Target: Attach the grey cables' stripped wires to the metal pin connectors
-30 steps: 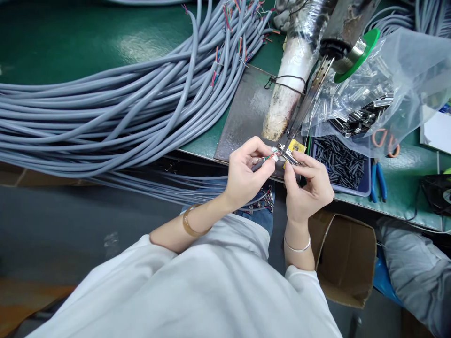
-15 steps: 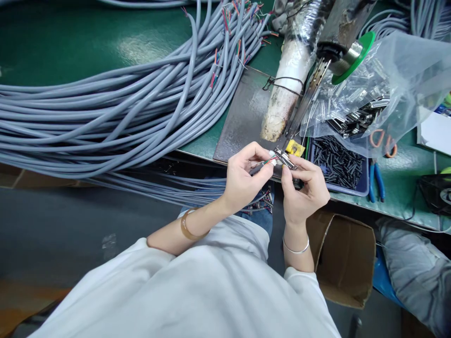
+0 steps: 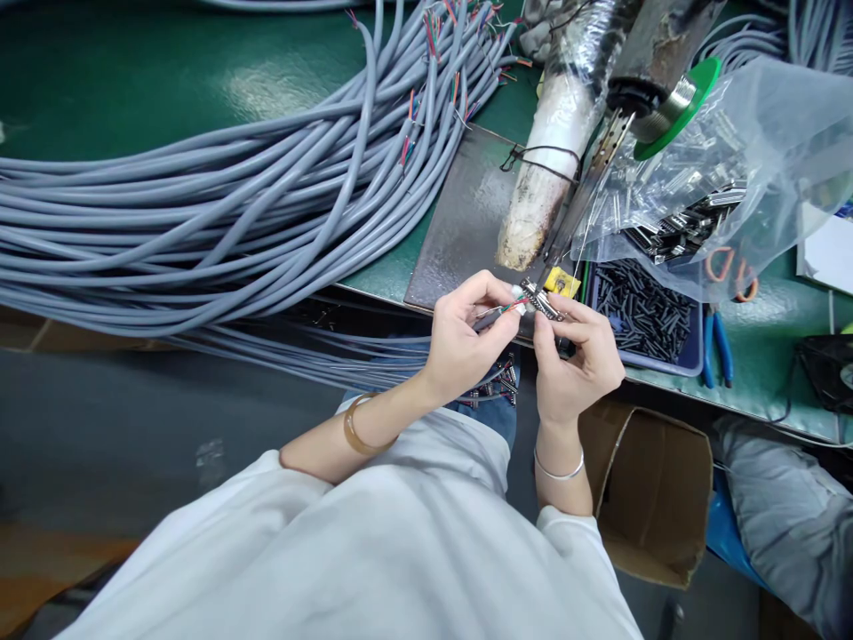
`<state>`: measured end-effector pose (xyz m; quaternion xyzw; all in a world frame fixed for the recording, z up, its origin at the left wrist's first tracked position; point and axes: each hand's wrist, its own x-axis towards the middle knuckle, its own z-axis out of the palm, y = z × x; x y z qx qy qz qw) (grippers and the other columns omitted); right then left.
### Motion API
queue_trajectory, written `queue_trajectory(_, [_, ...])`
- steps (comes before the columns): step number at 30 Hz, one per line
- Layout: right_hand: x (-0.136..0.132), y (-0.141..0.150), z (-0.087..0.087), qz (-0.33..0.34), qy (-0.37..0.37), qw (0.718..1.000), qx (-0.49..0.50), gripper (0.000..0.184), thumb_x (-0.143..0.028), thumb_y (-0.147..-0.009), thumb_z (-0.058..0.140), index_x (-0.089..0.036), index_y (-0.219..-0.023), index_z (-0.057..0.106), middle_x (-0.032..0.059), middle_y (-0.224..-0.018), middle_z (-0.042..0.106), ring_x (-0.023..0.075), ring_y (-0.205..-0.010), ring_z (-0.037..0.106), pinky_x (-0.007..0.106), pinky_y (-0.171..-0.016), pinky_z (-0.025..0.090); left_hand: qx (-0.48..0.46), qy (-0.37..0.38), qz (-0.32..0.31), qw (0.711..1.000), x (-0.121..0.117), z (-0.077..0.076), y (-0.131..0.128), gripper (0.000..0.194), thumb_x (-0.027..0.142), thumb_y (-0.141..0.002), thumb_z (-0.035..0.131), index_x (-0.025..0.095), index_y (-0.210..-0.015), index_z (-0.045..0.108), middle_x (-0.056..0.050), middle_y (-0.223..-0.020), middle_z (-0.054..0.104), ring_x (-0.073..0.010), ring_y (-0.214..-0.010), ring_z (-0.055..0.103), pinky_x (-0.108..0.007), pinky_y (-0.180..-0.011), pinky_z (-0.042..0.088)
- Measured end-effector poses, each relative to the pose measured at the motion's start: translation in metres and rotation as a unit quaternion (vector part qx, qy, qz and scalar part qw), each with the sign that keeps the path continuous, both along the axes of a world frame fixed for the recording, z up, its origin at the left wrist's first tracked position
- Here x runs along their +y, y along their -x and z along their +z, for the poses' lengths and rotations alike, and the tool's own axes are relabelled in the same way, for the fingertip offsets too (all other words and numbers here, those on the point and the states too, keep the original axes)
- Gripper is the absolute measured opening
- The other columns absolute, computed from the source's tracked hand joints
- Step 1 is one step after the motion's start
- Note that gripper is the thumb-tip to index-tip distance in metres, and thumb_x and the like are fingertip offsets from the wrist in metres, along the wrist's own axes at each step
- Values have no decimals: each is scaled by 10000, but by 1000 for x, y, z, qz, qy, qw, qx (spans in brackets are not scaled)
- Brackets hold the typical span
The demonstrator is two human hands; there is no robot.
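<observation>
My left hand (image 3: 463, 336) is closed in a pinch on the stripped end of a grey cable, whose thin red and green wires (image 3: 510, 307) stick out toward the right. My right hand (image 3: 577, 356) is closed around a small metal connector (image 3: 541, 300), held against those wire ends. Both hands meet just over the front edge of the green bench (image 3: 133, 80), above a dark metal plate (image 3: 466, 218). A small yellow piece (image 3: 562, 283) sits right behind the connector.
A big bundle of grey cables (image 3: 200, 204) covers the left of the bench. A wrapped soldering stand (image 3: 553, 151), a green solder spool (image 3: 676, 102), a clear bag of parts (image 3: 726, 169), a blue tray of black sleeves (image 3: 640, 311) and blue-handled pliers (image 3: 716, 342) lie right. A cardboard box (image 3: 657, 484) stands below.
Both hands with the wires and connector have stayed almost in place, shifting only slightly; the view has moved a little.
</observation>
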<state>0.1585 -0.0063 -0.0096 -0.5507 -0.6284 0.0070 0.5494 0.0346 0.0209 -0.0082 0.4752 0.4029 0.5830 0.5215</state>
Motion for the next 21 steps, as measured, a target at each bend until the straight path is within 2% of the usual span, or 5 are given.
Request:
queue_trajectory(9, [2, -1, 0, 2, -8, 1000, 5, 115, -140, -849, 740, -221, -818, 663, 8, -976, 773, 173, -899, 754, 349, -790, 629, -13, -18, -31, 999, 1, -3, 3, 96, 183, -839, 683, 160, -784, 608, -10, -801, 627, -92, -701, 596, -185, -644, 490])
queue_trajectory(21, [2, 2, 1, 4, -24, 1000, -16, 143, -101, -826, 758, -220, -834, 680, 16, -995, 780, 173, -924, 751, 347, -816, 637, 34, -46, 11, 998, 2, -2, 0, 115, 100, -805, 643, 170, -747, 572, 8, -743, 593, -89, -691, 577, -176, -619, 469])
